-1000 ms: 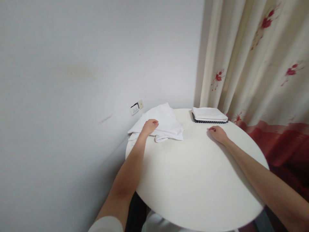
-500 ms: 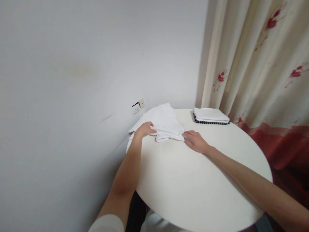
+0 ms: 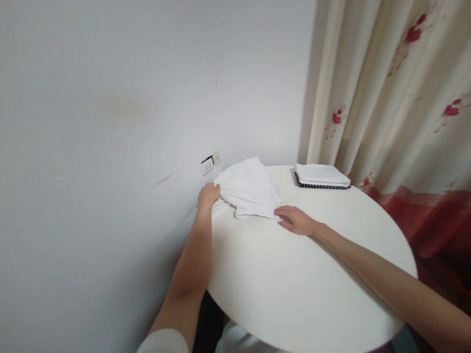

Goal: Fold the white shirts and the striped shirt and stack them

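Observation:
A white garment (image 3: 250,186), of soft cloth and partly rumpled, lies at the far left of the round white table (image 3: 312,274). My left hand (image 3: 208,195) is closed on its left edge by the wall, thumb on top and the fingertips hidden. At the near right corner of the cloth, my right hand (image 3: 296,219) rests palm down with its fingers stretched out, the fingertips touching the hem and the thumb apart. A short flap like a sleeve sticks out along the near edge between both hands.
Folded cloths, white over black with white dots (image 3: 322,176), lie at the table's back right. A wall socket (image 3: 207,166) sits just above the table's left edge. The wall (image 3: 110,171) runs close on the left; a flowered curtain (image 3: 386,108) hangs at right.
My left hand has moved left to the garment's edge, drawing some cloth that way. My right hand has shifted slightly nearer me, its fingers straighter on the corner.

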Demonstrator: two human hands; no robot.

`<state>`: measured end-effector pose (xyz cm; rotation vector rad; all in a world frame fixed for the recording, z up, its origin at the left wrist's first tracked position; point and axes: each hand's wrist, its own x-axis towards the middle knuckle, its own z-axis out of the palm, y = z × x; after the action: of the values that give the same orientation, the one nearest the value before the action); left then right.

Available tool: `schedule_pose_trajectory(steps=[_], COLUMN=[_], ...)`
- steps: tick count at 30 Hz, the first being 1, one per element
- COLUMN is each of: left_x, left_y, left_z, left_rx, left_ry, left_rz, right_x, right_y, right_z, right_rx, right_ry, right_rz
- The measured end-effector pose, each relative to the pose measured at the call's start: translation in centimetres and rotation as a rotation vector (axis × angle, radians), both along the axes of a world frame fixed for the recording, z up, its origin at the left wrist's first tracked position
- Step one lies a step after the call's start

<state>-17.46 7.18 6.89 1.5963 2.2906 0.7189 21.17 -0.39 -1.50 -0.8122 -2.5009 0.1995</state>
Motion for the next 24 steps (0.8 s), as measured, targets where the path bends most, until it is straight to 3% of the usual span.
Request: schedule_pose_trajectory(steps=[4, 10, 13, 16, 20, 24], left_x=[-0.1, -0.2, -0.2, 0.4, 2.5, 6.3], left_y=[0.3, 0.7, 0.7, 0.3, -0.4, -1.7], left_z=[-0.5, -1.8, -1.9, -1.5, -0.2, 1.4], left_rx=[0.155, 0.241, 0.297, 0.386, 0.501, 0.647], left_ry=[0.017, -0.006, 0.004, 0.035, 0.081, 0.117], left_rz=[0.064, 0.12, 0.129, 0.11, 0.005, -0.311], right_x=[-0.8, -0.7, -0.2, -0.3, -1.1, -1.3], right_y=[-0.5, -1.2, -1.7, -2.8, -4.9, -5.4], right_z=[0.7, 1.5, 1.8, 2.7, 4.1, 5.1], right_rx=[-0.041, -0.159, -0.346, -0.603, -0.839, -1.008], right_ry=[0.03, 0.058, 0.069, 0.044, -0.012, 0.099], right_rz=[-0.023, -0.025, 0.003, 0.133, 0.297, 0.34])
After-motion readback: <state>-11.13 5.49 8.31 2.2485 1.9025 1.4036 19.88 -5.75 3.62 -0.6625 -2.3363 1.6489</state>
